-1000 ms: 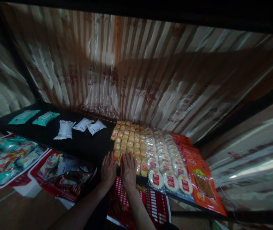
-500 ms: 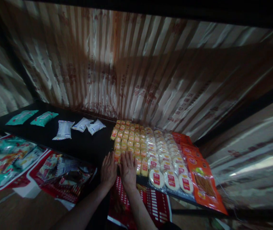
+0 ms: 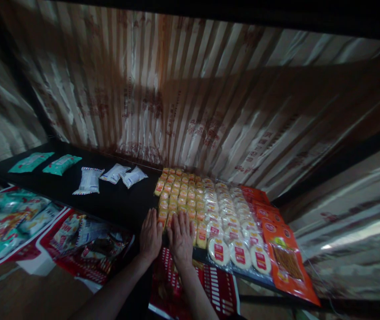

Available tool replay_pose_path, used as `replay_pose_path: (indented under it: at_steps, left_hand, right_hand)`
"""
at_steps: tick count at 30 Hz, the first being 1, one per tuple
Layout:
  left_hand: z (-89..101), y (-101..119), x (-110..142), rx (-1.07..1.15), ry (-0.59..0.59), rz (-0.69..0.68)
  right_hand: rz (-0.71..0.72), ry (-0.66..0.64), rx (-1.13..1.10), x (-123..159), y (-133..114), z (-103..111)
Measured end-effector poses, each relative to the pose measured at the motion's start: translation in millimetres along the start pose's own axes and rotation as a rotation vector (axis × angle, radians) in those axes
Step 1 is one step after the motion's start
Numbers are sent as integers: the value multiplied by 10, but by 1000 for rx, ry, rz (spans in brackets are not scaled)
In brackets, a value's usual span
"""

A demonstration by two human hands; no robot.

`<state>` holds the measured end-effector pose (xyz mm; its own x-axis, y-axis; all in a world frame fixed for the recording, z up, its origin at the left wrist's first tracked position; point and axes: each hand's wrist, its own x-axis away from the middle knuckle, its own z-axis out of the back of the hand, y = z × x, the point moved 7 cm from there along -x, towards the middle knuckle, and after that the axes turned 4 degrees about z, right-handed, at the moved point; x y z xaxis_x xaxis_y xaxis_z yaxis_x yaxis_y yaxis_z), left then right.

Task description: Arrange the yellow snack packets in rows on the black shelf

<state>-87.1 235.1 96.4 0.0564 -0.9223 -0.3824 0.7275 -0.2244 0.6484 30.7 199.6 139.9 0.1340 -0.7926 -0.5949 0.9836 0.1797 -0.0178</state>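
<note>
My left hand (image 3: 150, 236) lies flat on the front edge of the black shelf (image 3: 116, 202), fingers stretched out, beside the yellow snack packs (image 3: 176, 191). My right hand (image 3: 181, 237) lies flat, fingers spread, on the nearest yellow packs at the front of their rows. Both hands hold nothing. Right of the yellow rows lie rows of round white packs with red labels (image 3: 230, 222), then orange packets (image 3: 278, 244) along the shelf's right end.
Further left on the shelf lie two white pouches (image 3: 123, 174), a striped white bag (image 3: 89, 181) and two teal bags (image 3: 45, 162). Below the shelf are red cartons of mixed snack bags (image 3: 77, 235). A striped curtain (image 3: 176, 102) hangs behind.
Both hands have slid slightly forward over the front yellow packs, with the right hand's fingers spreading a little. The view has shifted a touch.
</note>
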Motion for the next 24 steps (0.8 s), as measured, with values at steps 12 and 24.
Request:
replay_pose_path:
  at_steps: [12,24]
  left_hand:
    - [-201,75,-501,110,-125,-30]
    - [-280,117,-548,163,-134,-22]
  right_hand:
    - [-5,60,52,13,33,-45]
    - [32,57,86,3,12,-76]
